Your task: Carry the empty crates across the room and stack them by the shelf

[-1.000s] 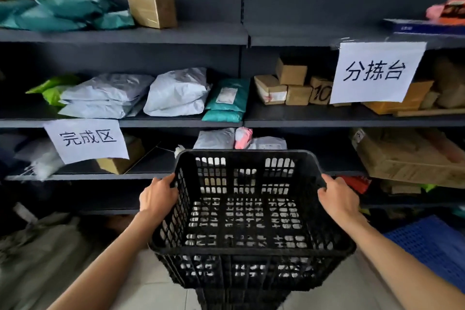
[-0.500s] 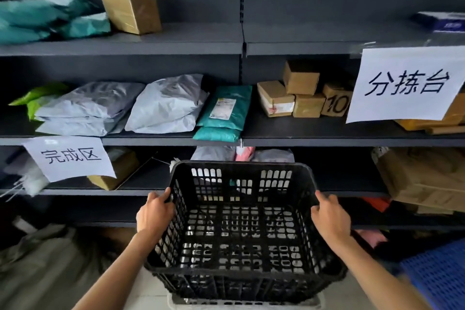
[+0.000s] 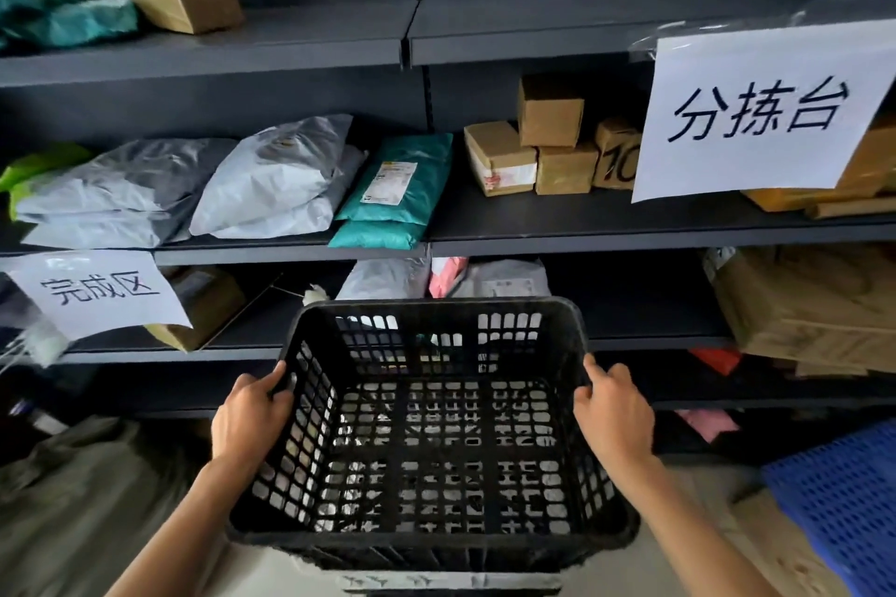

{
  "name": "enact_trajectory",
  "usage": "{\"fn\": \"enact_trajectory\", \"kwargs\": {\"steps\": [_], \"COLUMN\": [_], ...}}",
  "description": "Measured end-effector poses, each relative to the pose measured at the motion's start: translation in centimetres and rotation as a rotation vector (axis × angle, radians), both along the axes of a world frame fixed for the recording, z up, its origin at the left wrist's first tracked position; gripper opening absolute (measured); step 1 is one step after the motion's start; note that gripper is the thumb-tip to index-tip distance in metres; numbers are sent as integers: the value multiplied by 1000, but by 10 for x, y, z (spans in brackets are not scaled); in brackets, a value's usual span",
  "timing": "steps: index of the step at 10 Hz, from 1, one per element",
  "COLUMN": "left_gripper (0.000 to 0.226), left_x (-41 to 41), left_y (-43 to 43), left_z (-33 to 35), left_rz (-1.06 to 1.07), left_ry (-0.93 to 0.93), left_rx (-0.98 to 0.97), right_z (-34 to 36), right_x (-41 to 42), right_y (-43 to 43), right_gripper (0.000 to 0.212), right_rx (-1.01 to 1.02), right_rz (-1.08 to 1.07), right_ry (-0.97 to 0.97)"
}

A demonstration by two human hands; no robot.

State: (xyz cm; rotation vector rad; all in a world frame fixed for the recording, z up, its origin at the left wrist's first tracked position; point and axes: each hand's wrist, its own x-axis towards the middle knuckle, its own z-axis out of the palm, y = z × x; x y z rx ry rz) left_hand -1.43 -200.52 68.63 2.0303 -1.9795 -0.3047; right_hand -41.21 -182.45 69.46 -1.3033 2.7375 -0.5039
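Versus half a second earlier: the black crate (image 3: 431, 306) looked bigger in view and sat about the same place, low centre, in front of the lower boards of the shelf (image 3: 291, 49). The shelf contents had slid a little left. Grip unchanged. The left hand (image 3: 249, 417) held the crate's left rim and the right hand (image 3: 613, 407) held the right rim, both curled over the top edge. Crate level, nothing in it. The white strip (image 3: 451, 581) under the crate's near edge showed as before. One second earlier that spot showed black instead.

Hard to see: the strip was cut by the bottom edge, so what it belonged to was unclear. I couldn't tell if the crate rested on it or hung above. Both forearms ran out of frame. Fingertips were hidden behind the rims. The big paper sign (image 3: 761, 112) covered part of the cardboard boxes (image 3: 548, 141) behind it. The small sign (image 3: 97, 293) hid part of a box too. The blue crate (image 3: 843, 509) was clipped at the right edge. Left edge was blurred, and the grey sack (image 3: 72, 499) there was soft.
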Motion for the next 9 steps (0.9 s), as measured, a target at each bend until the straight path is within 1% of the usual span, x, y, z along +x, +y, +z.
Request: {"fn": "enact_trajectory", "kwargs": {"steps": [2, 4, 6, 7, 8, 9], "left_gripper": [45, 46, 47, 47, 48, 48], "left_x": [5, -9, -4, -4, -1, 2], "left_y": [7, 1, 4, 3, 6, 5], "left_z": [-4, 5, 3, 4, 3, 5], "left_rz": [21, -1, -43, -44, -74, -81], "left_ry": [23, 16, 39, 39, 48, 24], "left_rx": [-3, 13, -11, -6, -16, -13], "right_z": [-4, -4, -10, -13, -12, -13], "right_x": [-1, -5, -5, -5, -1, 2], "right_y": [8, -4, -3, -4, -2, -5], "right_gripper": [47, 45, 44, 45, 45, 46], "right_rx": [12, -33, -69, -83, -51, -2], "right_rz": [34, 1, -15, -10, 1, -21], "right_ry": [33, 8, 7, 42, 61, 122]}}
